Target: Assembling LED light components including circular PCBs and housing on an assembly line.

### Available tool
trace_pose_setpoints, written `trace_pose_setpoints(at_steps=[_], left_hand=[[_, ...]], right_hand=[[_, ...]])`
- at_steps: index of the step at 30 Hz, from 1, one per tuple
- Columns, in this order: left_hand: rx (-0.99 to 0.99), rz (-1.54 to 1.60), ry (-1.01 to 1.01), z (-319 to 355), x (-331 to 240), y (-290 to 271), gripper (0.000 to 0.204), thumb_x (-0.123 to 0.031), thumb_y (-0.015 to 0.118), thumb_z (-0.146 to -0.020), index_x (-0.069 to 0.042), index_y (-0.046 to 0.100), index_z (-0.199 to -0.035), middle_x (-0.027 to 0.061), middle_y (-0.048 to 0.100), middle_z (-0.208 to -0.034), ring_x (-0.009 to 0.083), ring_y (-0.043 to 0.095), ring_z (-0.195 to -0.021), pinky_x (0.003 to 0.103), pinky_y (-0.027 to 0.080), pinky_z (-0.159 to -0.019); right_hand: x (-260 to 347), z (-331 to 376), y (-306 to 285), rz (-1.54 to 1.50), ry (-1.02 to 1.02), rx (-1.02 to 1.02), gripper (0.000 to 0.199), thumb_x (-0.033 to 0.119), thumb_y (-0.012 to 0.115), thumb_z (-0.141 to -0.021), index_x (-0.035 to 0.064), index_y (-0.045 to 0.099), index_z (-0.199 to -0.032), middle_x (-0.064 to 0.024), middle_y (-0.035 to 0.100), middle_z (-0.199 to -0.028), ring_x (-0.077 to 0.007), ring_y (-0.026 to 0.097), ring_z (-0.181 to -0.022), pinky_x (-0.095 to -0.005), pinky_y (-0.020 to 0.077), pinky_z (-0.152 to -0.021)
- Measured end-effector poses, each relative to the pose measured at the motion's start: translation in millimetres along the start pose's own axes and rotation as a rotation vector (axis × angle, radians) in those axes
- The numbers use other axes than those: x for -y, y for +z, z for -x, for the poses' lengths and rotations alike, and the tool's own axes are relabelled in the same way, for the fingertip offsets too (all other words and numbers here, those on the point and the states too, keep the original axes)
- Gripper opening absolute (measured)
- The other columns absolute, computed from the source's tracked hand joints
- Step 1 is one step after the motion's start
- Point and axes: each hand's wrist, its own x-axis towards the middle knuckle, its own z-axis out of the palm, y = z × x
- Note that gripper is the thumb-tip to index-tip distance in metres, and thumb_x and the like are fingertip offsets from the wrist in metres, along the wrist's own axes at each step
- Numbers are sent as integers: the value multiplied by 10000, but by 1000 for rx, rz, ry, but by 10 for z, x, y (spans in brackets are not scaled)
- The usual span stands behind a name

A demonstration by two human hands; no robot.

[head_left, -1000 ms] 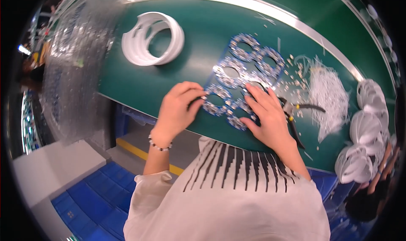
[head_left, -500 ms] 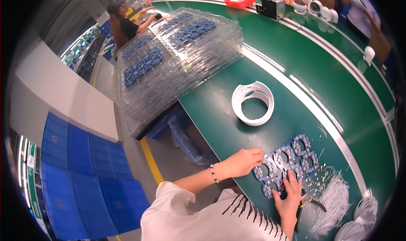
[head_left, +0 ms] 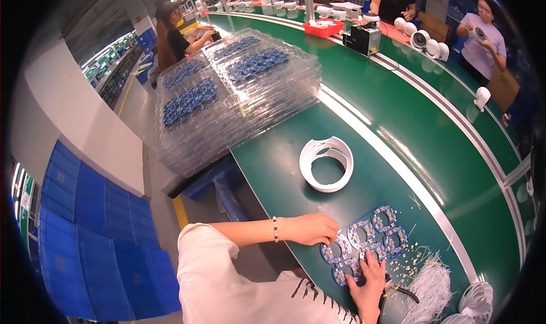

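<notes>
Here the long green worktop [head_left: 398,170] carries, at its far end, stacks of clear plastic trays [head_left: 239,96] holding blue boards; nearer lies a white plastic ring [head_left: 327,163], then a bundle of white wires [head_left: 432,290]. At the near edge sits the blue panel of round circuit boards [head_left: 364,244]. The left hand [head_left: 313,228] presses fingers-down on its left end, the right hand [head_left: 367,281] flat on its lower edge; neither is clenched around it. Steady, even pressure from both sides should probably keep the panel from sliding or flexing.

Blue panel of round circuit boards [head_left: 364,244]: one
White plastic ring [head_left: 326,163]: one
Stacks of clear plastic trays [head_left: 239,96]: two
Hands on panel: two
</notes>
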Motion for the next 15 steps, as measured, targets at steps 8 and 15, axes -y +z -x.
trace_pose_setpoints(at_steps=[8, 15], left_hand=[[-122, 210, -55, 16, -43, 25, 98, -58, 613, -787, 0, 563, -848, 86, 575, -936, 266, 583, -819, 346, 477, -711], [-35, 316, -304, -57, -123, -104, 111, -74, 588, -821, -13, 546, -903, 111, 617, -877, 284, 608, -786, 346, 475, -691]], right_hand=[[-26, 10, 22, 3, -5, -37, 483, 133, 771, -558, -37, 616, -983, -200, 541, -1204, -336, 513, -1120, -506, 278, -1026], [-35, 21, 25, 17, -17, -35, 466, 145, 767, -579, -37, 614, -980, -193, 540, -1207, -352, 513, -1105, -493, 282, -1021]])
